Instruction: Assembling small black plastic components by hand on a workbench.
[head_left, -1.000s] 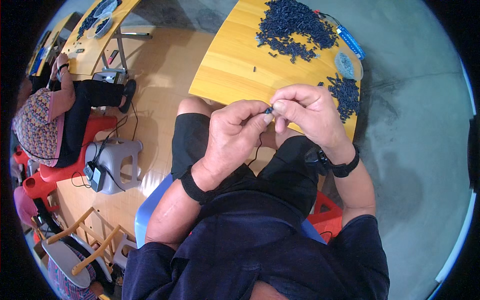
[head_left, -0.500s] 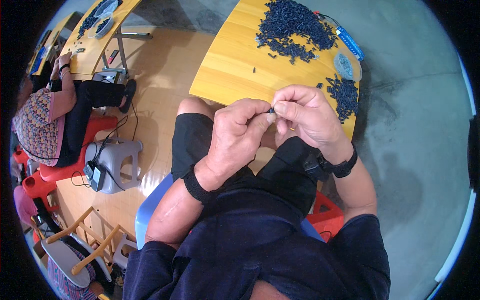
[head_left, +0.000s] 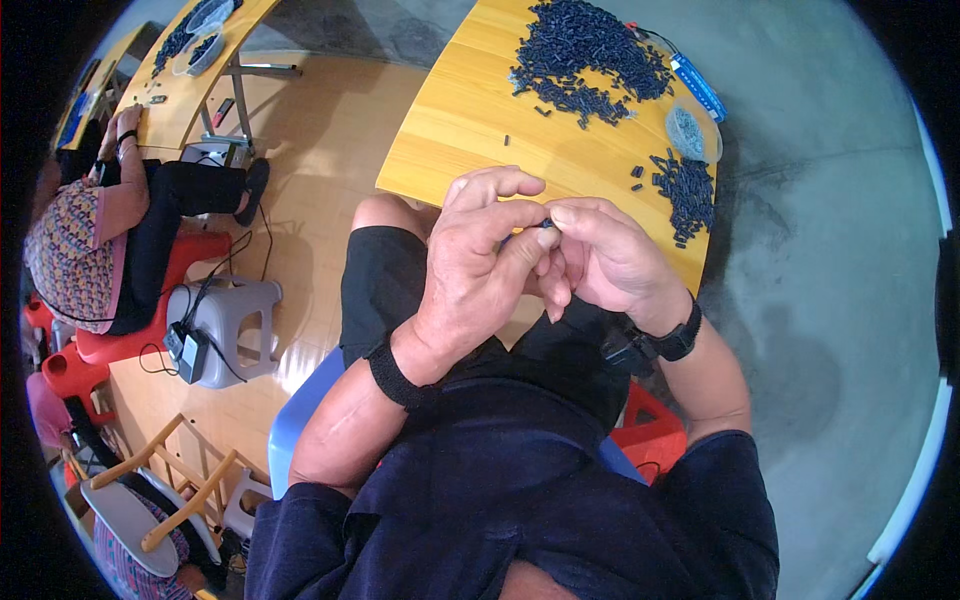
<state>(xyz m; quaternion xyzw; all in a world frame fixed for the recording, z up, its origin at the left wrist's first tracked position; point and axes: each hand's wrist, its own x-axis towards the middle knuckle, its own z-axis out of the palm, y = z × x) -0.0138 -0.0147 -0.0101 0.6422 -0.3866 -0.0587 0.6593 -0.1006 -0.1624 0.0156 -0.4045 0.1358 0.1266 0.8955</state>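
Note:
Above my lap, my left hand [head_left: 480, 245] and my right hand [head_left: 610, 255] meet fingertip to fingertip. Between the thumbs and forefingers sits a small dark piece [head_left: 546, 224], mostly covered by the fingers. Both hands pinch it, and the left hand's other fingers are raised. Beyond them on the yellow wooden table [head_left: 455, 130] lies a large pile of small black cylindrical pieces [head_left: 585, 55]. A smaller pile of black pieces [head_left: 688, 200] lies near the right edge. One loose black piece [head_left: 507, 140] rests alone nearer the middle.
A clear bowl of pale bluish bits [head_left: 686, 132] and a blue box-shaped device with a cable [head_left: 698, 88] stand along the table's right edge. To the left, another person [head_left: 85, 240] sits at a second table. A grey stool [head_left: 225, 330] with cables stands on the floor.
My right hand has turned and its fingers have curled inward. The left hand's fingers have lifted and spread. The small piece stays pinched between both hands.

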